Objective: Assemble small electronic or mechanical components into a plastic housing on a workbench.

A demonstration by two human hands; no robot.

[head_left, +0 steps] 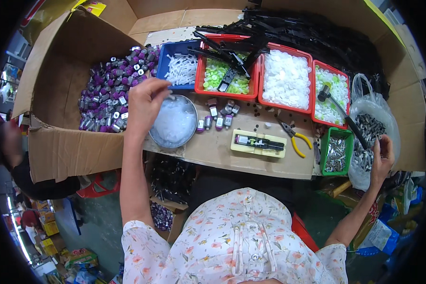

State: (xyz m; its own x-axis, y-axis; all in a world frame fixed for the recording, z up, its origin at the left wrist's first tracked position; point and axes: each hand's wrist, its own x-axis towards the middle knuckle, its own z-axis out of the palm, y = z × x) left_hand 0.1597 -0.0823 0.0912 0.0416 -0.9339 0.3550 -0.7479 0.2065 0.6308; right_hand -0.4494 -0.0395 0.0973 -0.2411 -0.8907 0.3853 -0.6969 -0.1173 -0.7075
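My left hand (146, 102) is raised over the left rim of a metal bowl (174, 122) of whitish, translucent grease-like stuff, close to the blue bin (164, 52). Its fingers are pinched; what they hold, if anything, is too small to name. At the far right my right hand (384, 156) has its fingertips together beside a clear plastic bag (392, 120) of small grey and black parts. I cannot make out what is in that pinch. Between the hands a pale yellow holder (235, 150) carries a long black housing (265, 144) with a small purple-and-silver motor (243, 139) in it.
Yellow-handled pliers (302, 144) and several loose motors (218, 123) lie on the cardboard. Red bins (287, 108) hold white and green discs. A hammer (338, 106) rests across the right bin, near a green bin (349, 151) of metal pins. A carton (75, 146) of motors stands left.
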